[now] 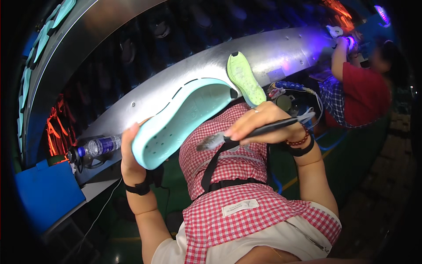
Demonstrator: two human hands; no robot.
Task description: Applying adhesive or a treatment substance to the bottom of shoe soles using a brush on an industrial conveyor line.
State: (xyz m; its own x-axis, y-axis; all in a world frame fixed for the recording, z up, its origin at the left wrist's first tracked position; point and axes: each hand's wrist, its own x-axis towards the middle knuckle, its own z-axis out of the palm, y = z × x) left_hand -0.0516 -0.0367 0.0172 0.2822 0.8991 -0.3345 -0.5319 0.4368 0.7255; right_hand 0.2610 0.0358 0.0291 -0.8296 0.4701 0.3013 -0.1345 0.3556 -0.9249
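Note:
My left hand point(128, 152) grips the forefoot end of a pale turquoise shoe sole point(178, 119), its hollow inner side turned up and small holes showing near that end. In my right hand point(269, 123) is a brush point(212, 141) with a dark handle; a thin tube runs from the handle's back end. The brush's pale, wet-looking bristles point left, and appear apart from the sole, over my checked apron. Beyond my right hand, a light green sole point(244, 79) lies on the metal ledge, with whitish patches on its surface.
The curved metal ledge point(285, 48) borders a dark line carrying several soles. More turquoise soles point(44, 39) lie at far left. A clear bottle point(103, 146) and blue box point(48, 193) are left. A blue segmented hose point(290, 85) and a co-worker in red point(365, 88) are right.

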